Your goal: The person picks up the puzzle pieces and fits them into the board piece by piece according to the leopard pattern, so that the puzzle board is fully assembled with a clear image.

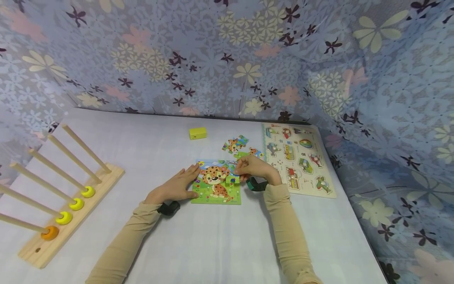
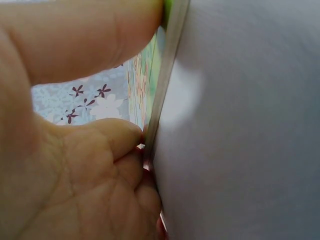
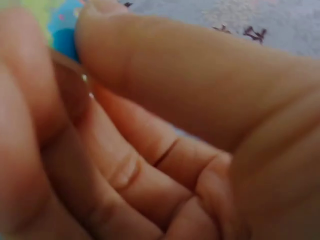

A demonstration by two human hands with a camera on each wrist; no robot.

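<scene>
A leopard jigsaw puzzle (image 1: 215, 189) lies on the white tabletop between the two hands. My left hand (image 1: 178, 184) rests along its left side, fingers stretched out and thumb apart; in the left wrist view the thumb and fingertips meet the board's edge (image 2: 167, 80). At the puzzle's right side, my right hand (image 1: 253, 167) pinches a green and blue puzzle piece (image 1: 232, 179) between thumb and fingers, over the picture. Only a blue bit of the piece (image 3: 66, 44) shows in the right wrist view, with fingers hiding the remainder.
Loose puzzle pieces (image 1: 234, 145) lie just behind the puzzle. A picture board with vehicle shapes (image 1: 280, 157) is at the right. A yellow block (image 1: 197, 133) sits farther back. On the left stands a wooden peg rack (image 1: 85, 203) with yellow and orange rings. A flowered cloth (image 1: 198, 59) hangs behind.
</scene>
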